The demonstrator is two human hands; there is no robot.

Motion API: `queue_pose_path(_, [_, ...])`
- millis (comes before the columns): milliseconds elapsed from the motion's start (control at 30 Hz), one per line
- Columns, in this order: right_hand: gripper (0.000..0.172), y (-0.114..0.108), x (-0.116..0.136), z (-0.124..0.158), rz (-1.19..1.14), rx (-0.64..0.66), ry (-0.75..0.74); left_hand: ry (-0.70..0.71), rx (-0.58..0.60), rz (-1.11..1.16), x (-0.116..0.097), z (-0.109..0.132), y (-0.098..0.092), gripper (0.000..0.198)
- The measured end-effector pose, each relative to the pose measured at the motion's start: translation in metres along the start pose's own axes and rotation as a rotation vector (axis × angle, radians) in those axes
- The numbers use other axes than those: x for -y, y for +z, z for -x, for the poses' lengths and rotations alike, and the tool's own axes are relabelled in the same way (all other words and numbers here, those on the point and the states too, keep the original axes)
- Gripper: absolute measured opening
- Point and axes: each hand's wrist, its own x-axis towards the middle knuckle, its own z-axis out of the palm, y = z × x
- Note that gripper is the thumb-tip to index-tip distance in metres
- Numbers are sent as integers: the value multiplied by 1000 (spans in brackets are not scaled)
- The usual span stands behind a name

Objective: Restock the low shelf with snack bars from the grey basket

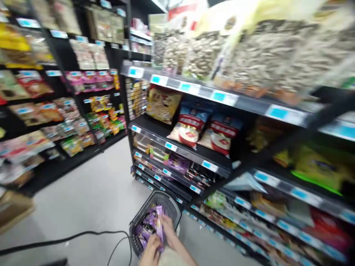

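Note:
A long purple snack packet (159, 229) is held in both hands above a dark grey basket (173, 207). My left hand (152, 246) closes on its lower end, and my right hand (168, 226) has its fingers closed along its upper right side. Several more purple packets (148, 223) lie heaped in the basket beneath. Their printing is too blurred to read.
Black shelves (179, 146) with price tags rise ahead and to the right, bearing bagged foods (187, 125). More hanging packets (91, 55) line the left racks. A black cable (83, 233) crosses the grey floor, and a cardboard box (15, 210) stands at the left.

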Motion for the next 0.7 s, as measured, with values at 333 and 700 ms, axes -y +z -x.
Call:
queue_pose_path(333, [64,-27,30,74,-217,-210,-212,-5,-103,176,-25,-17,-28,50])
queue_pose_path(700, [67,-17,88,98,-302,-268,-278,-29,-53,477,-84,-33,-18,60])
